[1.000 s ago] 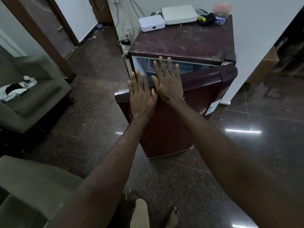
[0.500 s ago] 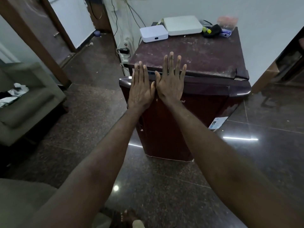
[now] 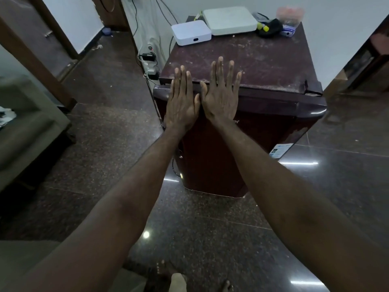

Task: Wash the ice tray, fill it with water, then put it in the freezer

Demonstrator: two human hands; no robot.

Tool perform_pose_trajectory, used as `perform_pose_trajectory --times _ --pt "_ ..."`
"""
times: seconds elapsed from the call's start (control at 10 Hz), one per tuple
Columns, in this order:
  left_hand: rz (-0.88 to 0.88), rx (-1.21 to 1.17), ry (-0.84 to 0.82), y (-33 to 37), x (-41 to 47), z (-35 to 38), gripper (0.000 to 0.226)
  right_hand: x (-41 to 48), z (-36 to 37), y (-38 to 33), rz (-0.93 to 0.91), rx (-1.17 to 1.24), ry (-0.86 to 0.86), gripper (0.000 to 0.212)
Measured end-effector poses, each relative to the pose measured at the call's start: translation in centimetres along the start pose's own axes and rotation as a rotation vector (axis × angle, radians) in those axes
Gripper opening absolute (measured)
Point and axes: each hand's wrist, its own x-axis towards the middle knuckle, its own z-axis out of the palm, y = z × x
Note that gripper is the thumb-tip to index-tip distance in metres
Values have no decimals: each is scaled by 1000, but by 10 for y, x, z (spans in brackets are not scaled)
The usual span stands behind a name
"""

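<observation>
A small maroon fridge (image 3: 273,66) stands against the white wall, its door (image 3: 212,157) closed flush with the body. My left hand (image 3: 182,106) lies flat against the door's upper left edge, fingers straight. Beside it my right hand (image 3: 221,95) presses flat on the door top, fingers spread, their tips reaching over the fridge's top. The ice tray is not in sight.
Two white boxes (image 3: 191,32) (image 3: 229,21), a black item and a small bag sit at the back of the fridge top. A power strip with plugs (image 3: 149,62) hangs at its left. A grey armchair (image 3: 25,131) stands at the left, on a dark polished floor.
The fridge door swung from ajar, with the interior showing, to fully closed under both flat hands. The hands stayed on the door's top edge.
</observation>
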Motion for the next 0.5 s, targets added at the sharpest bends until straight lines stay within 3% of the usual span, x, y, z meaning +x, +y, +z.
perform_pose_trajectory --times 0.3,0.4,0.5 --pt "13 -73 -73 -1 -14 -25 63 -3 -9 -6 15 -26 -92 65" --pt "-36 -83 -22 -44 -52 -25 62 -22 -12 -35 0 -22 -67 61" --pt "-109 -2 -58 -104 -104 -38 63 -54 1 -89 -202 16 -72 61"
